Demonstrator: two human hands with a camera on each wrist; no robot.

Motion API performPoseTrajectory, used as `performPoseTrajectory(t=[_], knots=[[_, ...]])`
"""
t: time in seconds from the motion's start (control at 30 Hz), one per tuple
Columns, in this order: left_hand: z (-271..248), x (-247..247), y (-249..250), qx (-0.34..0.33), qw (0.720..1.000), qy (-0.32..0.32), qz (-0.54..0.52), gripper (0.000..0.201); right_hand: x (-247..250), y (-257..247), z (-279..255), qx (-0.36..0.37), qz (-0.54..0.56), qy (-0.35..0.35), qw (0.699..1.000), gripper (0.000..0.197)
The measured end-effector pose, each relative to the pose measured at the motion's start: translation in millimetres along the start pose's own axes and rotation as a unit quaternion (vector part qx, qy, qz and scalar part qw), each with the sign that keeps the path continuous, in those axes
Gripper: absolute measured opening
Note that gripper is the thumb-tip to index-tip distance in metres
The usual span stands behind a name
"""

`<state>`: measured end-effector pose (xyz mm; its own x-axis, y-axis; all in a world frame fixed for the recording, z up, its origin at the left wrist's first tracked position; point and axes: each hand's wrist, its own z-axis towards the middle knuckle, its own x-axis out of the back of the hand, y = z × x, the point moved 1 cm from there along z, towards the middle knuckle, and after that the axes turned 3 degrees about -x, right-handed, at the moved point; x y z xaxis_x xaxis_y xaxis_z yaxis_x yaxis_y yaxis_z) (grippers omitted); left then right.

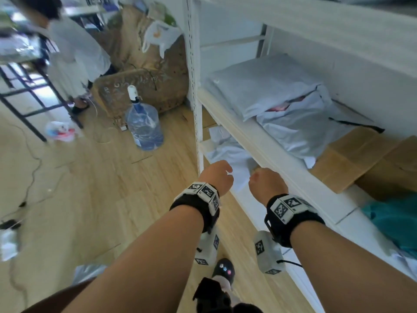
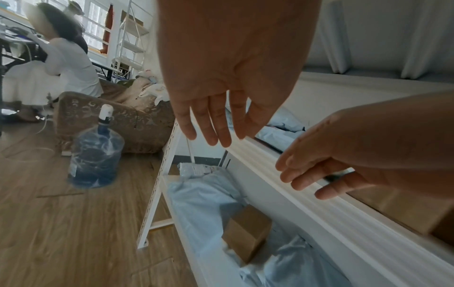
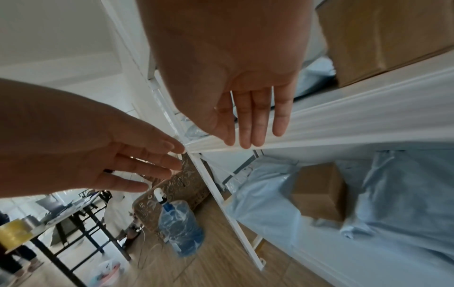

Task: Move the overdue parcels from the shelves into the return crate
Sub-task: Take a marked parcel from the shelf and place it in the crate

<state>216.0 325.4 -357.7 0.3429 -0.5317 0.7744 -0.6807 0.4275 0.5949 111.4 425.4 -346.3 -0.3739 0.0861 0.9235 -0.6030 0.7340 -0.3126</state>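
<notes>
Now: we reach both bare hands toward a white shelf unit, nothing held in either.
Left hand point(image 1: 216, 177): our fingers point(image 2: 211, 124) hang straight and relaxed, tips just in front of the shelf's front rail point(image 2: 294, 190), gripping nothing.
Right hand point(image 1: 267, 184): our fingers point(image 3: 258, 120) are straight too, loosely together, empty, hovering at the same rail.
Parcels, lower shelf: below and beyond our fingertips lie grey mailer bags point(image 2: 203, 196) with one small brown carton point(image 2: 245, 231) sitting among them; we count at least two bags in the wrist views, the far ones blurred.
Parcels, upper shelf: beyond and above our fingers, two grey mailer bags point(image 1: 266, 86) overlap, the nearer one point(image 1: 300, 129) torn open with something pink showing; to the right of our right fingers sit two brown cartons point(image 1: 352, 159) side by side.
Key relation: the lower-shelf bag lies directly under and ahead of both sets of fingertips, its long axis seemingly running along the shelf; our left hand seems marginally nearer its near end, the right nearer the small carton.
Judgement: we appear to be starting a two-handed pick, likely from the lower tier; the rail above it will force a low, flat reach.
Return crate: not visible in any view.
Elsewhere: one water jug point(image 1: 144, 125) stands on the wood floor, well to the left of our left fingers; one other person point(image 1: 74, 53) sits beyond it.
</notes>
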Motion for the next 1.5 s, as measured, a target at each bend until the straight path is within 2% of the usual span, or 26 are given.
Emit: performPoseTrajectory(t=[0.1,0.23,0.33,0.43,0.6,0.73,0.87,0.97,1.07,1.13,1.27,1.3,1.43,1.5], knots=[[52,23,6,0.000,1.000,0.000,0.002,0.027,13,-17,50,-0.019,0.032,0.018,0.999,0.020],[113,45,21,-0.007,1.000,0.009,0.005,0.027,35,-29,112,-0.010,0.038,0.043,0.998,0.020],[148,55,27,-0.007,1.000,0.023,-0.010,0.029,45,-29,153,-0.038,0.107,0.068,0.991,0.027],[173,69,32,-0.011,0.999,0.043,-0.026,0.030,55,-26,177,-0.068,0.133,0.086,0.985,0.031],[220,109,55,-0.055,0.989,0.125,-0.048,0.031,88,-16,218,-0.121,0.198,0.149,0.961,0.028],[257,122,74,-0.097,0.982,0.136,-0.084,0.026,96,-11,240,-0.173,0.258,0.177,0.934,0.022],[298,131,84,-0.159,0.977,0.124,-0.064,0.025,98,-10,257,-0.245,0.301,0.208,0.898,0.037],[328,141,82,-0.200,0.973,0.108,-0.044,0.026,94,-14,268,-0.293,0.327,0.225,0.870,0.026],[355,151,74,-0.219,0.970,0.095,-0.037,0.026,92,-22,273,-0.329,0.353,0.238,0.843,0.046],[371,153,70,-0.249,0.965,0.071,-0.032,0.029,88,-27,275,-0.349,0.352,0.240,0.835,0.057],[388,148,62,-0.297,0.954,-0.008,-0.035,0.041,80,-43,278,-0.391,0.363,0.252,0.807,0.061],[390,146,59,-0.296,0.954,-0.025,-0.036,0.043,78,-48,280,-0.393,0.390,0.253,0.793,0.064],[397,145,50,-0.296,0.952,-0.045,-0.058,0.044,67,-71,283,-0.379,0.541,0.267,0.702,0.070],[398,145,46,-0.300,0.950,-0.050,-0.070,0.044,63,-76,283,-0.367,0.576,0.284,0.672,0.067]])
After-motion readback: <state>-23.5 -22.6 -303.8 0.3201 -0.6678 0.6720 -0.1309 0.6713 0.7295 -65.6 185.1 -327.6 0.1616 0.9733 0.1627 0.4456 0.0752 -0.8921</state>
